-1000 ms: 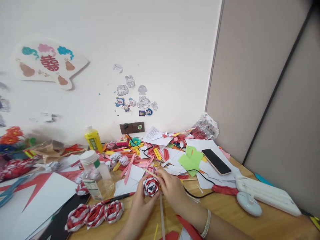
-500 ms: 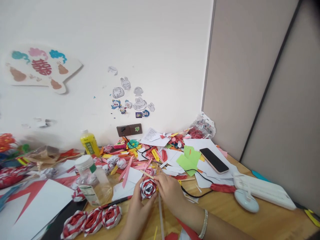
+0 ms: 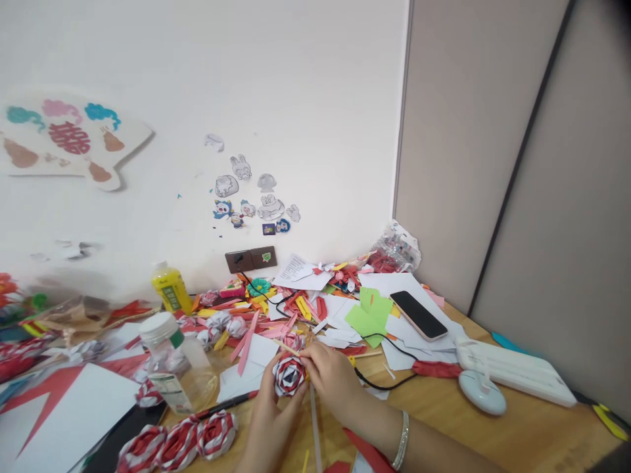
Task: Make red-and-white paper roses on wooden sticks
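A red-and-white folded paper flower (image 3: pixel 290 376) with a dark centre sits in my left hand (image 3: pixel 270 410), whose fingers and thumb wrap its left and lower sides. My right hand (image 3: pixel 331 380) is at the flower's right edge, pinching a thin pale wooden stick (image 3: pixel 286 348) that slants across the top of the flower. Whether the stick touches the paper I cannot tell. A pale strip (image 3: pixel 315 430) hangs or lies below the hands. Left of them, three red-and-white twisted paper flowers (image 3: pixel 178 441) lie in a row on the wooden table (image 3: pixel 434 420).
Near the left hand stands a clear jar (image 3: pixel 170 368) with a white lid; behind it, a yellow bottle (image 3: pixel 171 288). Paper scraps (image 3: pixel 340 309) cover the table's back. At right lie a phone (image 3: pixel 419 314), a black cable (image 3: pixel 369 387), a white mouse (image 3: pixel 482 392) and a white keyboard (image 3: pixel 517 371).
The view has turned slightly right, so everything sits a little further left. Both hands keep hold of the flower and stick, with the flower's face turned slightly.
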A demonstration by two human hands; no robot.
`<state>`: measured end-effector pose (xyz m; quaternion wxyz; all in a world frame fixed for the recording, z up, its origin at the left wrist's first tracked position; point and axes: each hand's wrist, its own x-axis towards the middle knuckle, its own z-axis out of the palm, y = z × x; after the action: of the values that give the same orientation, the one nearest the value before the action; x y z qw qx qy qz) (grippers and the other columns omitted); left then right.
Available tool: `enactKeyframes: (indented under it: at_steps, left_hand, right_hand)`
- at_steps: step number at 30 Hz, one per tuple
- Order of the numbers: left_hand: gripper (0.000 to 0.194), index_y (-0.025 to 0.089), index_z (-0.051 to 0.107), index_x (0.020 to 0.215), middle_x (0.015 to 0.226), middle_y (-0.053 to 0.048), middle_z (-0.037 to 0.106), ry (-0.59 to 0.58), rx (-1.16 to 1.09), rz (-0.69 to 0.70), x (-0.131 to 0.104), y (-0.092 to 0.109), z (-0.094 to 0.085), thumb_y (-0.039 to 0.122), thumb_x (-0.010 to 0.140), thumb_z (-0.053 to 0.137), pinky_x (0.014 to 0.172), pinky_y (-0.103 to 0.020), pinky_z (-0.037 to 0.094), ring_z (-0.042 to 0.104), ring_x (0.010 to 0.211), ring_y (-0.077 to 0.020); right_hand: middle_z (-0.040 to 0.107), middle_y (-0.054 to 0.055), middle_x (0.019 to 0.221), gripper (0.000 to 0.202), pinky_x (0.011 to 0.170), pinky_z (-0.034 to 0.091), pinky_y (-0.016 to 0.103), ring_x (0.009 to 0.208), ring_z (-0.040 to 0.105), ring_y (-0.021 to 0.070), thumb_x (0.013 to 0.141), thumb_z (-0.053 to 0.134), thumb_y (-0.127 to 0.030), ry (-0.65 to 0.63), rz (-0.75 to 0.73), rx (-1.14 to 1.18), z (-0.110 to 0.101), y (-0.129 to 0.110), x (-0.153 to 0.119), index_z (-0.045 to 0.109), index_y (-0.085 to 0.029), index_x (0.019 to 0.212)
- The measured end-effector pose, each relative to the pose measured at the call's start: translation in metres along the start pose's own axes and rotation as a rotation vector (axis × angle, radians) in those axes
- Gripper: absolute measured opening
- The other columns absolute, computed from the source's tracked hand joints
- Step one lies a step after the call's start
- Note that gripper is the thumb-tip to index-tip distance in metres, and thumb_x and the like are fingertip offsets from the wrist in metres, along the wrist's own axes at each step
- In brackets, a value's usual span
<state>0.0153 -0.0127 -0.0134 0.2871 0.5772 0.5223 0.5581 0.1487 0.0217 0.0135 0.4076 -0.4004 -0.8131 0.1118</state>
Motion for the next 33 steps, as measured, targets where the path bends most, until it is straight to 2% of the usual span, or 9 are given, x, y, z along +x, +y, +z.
enactKeyframes:
  at_steps: [5,12,18,24,28,30,33]
  left_hand:
    - [0.05,0.019,0.045,0.117,0.118,-0.011,0.056,-0.012,-0.027,-0.017,0.0,0.0,0.001,0.039,0.074,0.061,0.098,-0.041,0.038,0.051,0.113,-0.0264]
    - [0.049,0.023,0.042,0.12,0.122,-0.008,0.054,-0.033,-0.007,-0.014,-0.005,-0.003,0.001,0.038,0.077,0.059,0.098,-0.04,0.037,0.05,0.114,-0.0249]
    - [0.051,0.021,0.044,0.121,0.122,-0.01,0.055,-0.012,-0.01,-0.004,-0.004,-0.002,0.001,0.037,0.076,0.061,0.098,-0.041,0.039,0.051,0.114,-0.0263]
    - [0.052,0.021,0.042,0.122,0.127,-0.01,0.053,-0.012,0.014,-0.009,-0.003,0.003,0.0,0.038,0.076,0.06,0.1,-0.041,0.038,0.048,0.119,-0.0261]
    - [0.055,0.021,0.041,0.123,0.128,-0.011,0.052,-0.003,0.034,-0.013,-0.004,0.004,-0.001,0.039,0.075,0.06,0.1,-0.042,0.038,0.047,0.12,-0.027]
    - [0.055,0.021,0.04,0.124,0.129,-0.012,0.051,0.007,0.038,-0.013,-0.004,0.004,-0.001,0.04,0.075,0.06,0.101,-0.043,0.036,0.046,0.121,-0.0271]
    - [0.054,0.02,0.042,0.122,0.128,-0.012,0.051,0.005,0.037,-0.011,-0.004,0.005,-0.001,0.04,0.075,0.059,0.101,-0.043,0.037,0.046,0.121,-0.0279]
  right_hand:
    - [0.063,0.0,0.079,0.011,0.065,0.042,0.022,0.074,0.059,0.0141,0.085,0.049,-0.011,-0.006,0.075,0.145,-0.002,0.001,0.001,0.057,-0.019,0.083]
    - [0.065,0.005,0.079,0.015,0.057,0.037,0.025,0.069,0.06,0.0176,0.089,0.041,-0.014,-0.09,0.045,-0.101,0.002,-0.002,0.001,0.055,-0.016,0.086]
    - [0.064,0.002,0.08,0.014,0.061,0.037,0.023,0.073,0.059,0.0157,0.088,0.043,-0.014,-0.112,0.122,0.033,-0.007,-0.007,0.003,0.055,-0.018,0.085]
    - [0.063,0.0,0.08,0.009,0.061,0.035,0.022,0.07,0.058,0.0146,0.085,0.051,-0.02,0.005,0.123,0.073,-0.012,-0.006,0.003,0.057,-0.02,0.092]
    - [0.058,-0.001,0.067,0.003,0.055,0.032,0.022,0.059,0.053,0.0133,0.08,0.056,-0.02,0.1,0.119,0.042,-0.011,-0.006,0.002,0.058,-0.018,0.08]
    - [0.057,-0.002,0.065,0.006,0.054,0.032,0.022,0.057,0.051,0.0126,0.079,0.056,-0.019,0.128,0.099,0.068,-0.01,-0.007,0.002,0.058,-0.018,0.074]
    - [0.057,-0.002,0.064,0.007,0.055,0.034,0.021,0.057,0.051,0.0118,0.079,0.057,-0.017,0.156,0.103,0.136,-0.008,-0.007,0.002,0.06,-0.019,0.073]
